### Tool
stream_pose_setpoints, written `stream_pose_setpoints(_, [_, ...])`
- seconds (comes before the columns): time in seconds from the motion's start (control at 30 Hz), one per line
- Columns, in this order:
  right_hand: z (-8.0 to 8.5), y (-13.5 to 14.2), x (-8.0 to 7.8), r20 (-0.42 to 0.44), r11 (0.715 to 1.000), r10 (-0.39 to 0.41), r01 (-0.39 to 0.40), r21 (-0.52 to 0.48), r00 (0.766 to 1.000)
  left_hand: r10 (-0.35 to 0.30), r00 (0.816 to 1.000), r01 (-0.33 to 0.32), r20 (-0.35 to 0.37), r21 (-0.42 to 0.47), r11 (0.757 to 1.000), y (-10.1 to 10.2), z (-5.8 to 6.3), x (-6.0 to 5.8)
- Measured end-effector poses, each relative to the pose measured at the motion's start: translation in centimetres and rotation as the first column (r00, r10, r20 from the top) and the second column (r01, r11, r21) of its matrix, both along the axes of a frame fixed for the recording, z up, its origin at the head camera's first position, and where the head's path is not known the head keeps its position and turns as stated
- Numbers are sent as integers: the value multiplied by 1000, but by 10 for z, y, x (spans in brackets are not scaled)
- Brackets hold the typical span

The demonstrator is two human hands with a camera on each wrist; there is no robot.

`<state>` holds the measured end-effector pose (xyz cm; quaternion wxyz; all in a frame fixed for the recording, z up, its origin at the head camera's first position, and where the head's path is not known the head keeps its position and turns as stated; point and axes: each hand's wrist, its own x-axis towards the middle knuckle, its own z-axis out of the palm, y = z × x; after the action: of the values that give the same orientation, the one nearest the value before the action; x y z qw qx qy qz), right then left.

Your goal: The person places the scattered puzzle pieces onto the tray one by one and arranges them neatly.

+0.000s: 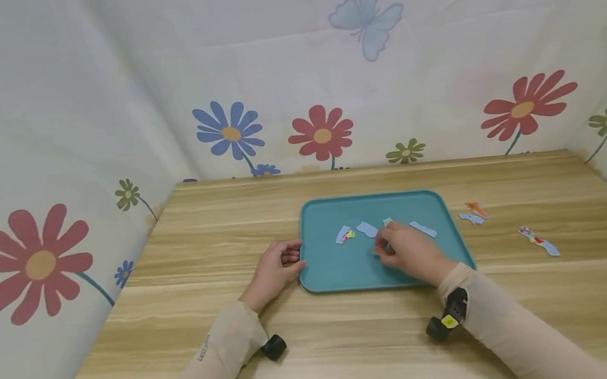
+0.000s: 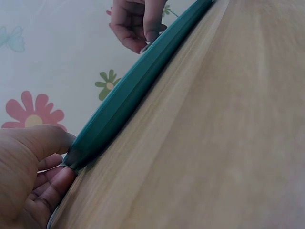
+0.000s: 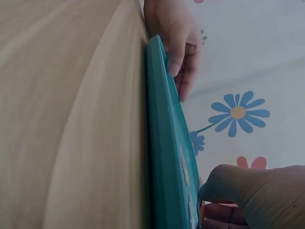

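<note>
A teal tray point(image 1: 337, 276) lies on the wooden table. At its left edge my left hand point(image 1: 275, 270) grips the rim, thumb and fingers on the tray's corner in the left wrist view. Over the middle of the tray, my right hand point(image 1: 410, 253) pinches a small flat piece with orange on it point(image 1: 378, 250), mostly hidden by the fingers; it shows edge-on in the right wrist view. Around that hand lie a light blue piece with yellow and red point(image 1: 343, 235), a plain blue piece point(image 1: 367, 229), a partly covered piece point(image 1: 388, 221) and a long blue strip point(image 1: 423, 229).
On the table point(image 1: 200, 227) right of the tray, an orange piece point(image 1: 478, 210) lies against a blue one point(image 1: 471, 218). Farther right is a long patterned strip point(image 1: 539, 241). A flower-printed cloth point(image 1: 265, 61) hangs behind and at the sides.
</note>
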<state>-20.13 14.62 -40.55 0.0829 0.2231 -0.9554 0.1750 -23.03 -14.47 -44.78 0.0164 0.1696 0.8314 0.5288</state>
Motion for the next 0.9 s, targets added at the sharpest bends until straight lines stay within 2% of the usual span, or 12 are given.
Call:
stream_pose_setpoints(0.3, [-4,-10,0,-41,999,37,-37,2,998,-4,1000,4,-16,-7,1000,1,4,1])
stream_pose_setpoints(0.5, [-6,-13,3,-8,999,54,-54,6,999,2,1000,-2,-7,2,1000,1,2,1])
stream_pose_setpoints(0.9, [-11,-13,4,-53,997,72,-72,18,996,4,1000,-4,-6,-7,1000,-1,-2,-1])
